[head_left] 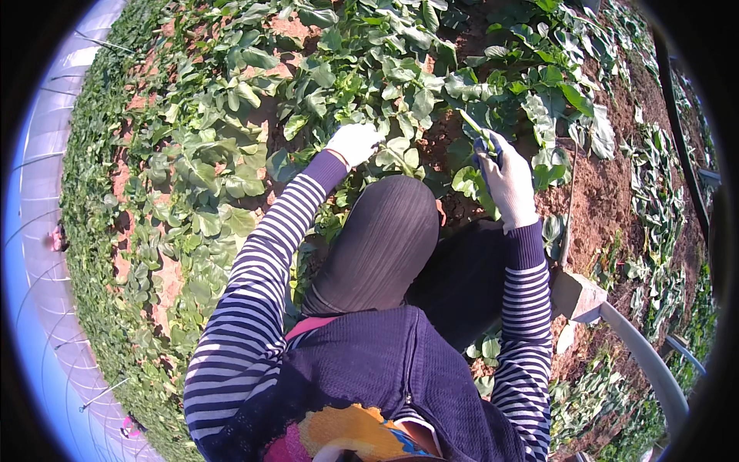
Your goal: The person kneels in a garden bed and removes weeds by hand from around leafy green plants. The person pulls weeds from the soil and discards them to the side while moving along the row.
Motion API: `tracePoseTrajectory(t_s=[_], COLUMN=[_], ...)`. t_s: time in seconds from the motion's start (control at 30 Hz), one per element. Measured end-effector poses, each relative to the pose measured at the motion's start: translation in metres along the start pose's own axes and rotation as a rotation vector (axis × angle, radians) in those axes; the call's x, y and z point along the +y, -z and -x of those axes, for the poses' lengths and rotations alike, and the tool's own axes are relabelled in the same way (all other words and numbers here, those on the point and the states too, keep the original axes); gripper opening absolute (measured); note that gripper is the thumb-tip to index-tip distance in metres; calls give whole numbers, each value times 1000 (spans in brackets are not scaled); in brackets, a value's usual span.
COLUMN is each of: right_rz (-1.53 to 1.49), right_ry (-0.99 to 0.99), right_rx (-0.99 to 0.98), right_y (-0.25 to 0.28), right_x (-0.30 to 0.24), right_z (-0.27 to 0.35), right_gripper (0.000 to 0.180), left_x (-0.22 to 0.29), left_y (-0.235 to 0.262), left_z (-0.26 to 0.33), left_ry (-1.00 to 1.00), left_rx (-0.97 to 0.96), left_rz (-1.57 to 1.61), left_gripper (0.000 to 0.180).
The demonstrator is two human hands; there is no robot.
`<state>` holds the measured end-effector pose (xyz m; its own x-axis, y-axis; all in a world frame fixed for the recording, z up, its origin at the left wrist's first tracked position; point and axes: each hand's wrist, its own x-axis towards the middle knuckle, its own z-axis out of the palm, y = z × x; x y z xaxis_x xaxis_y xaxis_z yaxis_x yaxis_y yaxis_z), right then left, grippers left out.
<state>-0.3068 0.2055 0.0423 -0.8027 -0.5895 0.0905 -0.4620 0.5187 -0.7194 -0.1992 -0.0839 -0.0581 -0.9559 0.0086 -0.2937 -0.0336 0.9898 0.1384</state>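
My left hand, in a white glove, reaches in among the broad green leaves in front of my knee. Its fingers look curled together at the leaf stems, and what lies between them is hidden. A pale-leaved plant is right beside those fingertips. To the right, my right hand wears a white glove with dark blue fingers. It is closed around a slim light-green piece that points up and to the left; whether this is a stalk or a tool handle cannot be made out.
Rows of leafy plants stretch ahead and left over reddish soil. Cut leaves lie on the right. A block joined to a curved pale bar stands near my right elbow. A clear plastic greenhouse wall runs along the left.
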Motion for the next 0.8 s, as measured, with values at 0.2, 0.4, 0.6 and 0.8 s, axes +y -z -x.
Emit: tracePoseTrajectory(t_s=[0.2, 0.4, 0.6, 0.8], right_rz=[8, -15, -29, 301], right_ry=[81, 89, 147, 515], right_rx=[-8, 3, 45, -76], right_y=[-5, -6, -3, -11], right_x=[2, -2, -15, -38], right_z=[5, 6, 5, 4], right_gripper=[35, 35, 40, 62], left_x=[-11, -30, -13, 52], left_y=[-1, -11, 3, 42], left_z=[15, 23, 24, 34], left_ry=[-32, 463, 477, -132], left_rx=[52, 377, 709, 162], left_rz=[195, 1441, 1712, 431], left_gripper=[31, 30, 22, 33])
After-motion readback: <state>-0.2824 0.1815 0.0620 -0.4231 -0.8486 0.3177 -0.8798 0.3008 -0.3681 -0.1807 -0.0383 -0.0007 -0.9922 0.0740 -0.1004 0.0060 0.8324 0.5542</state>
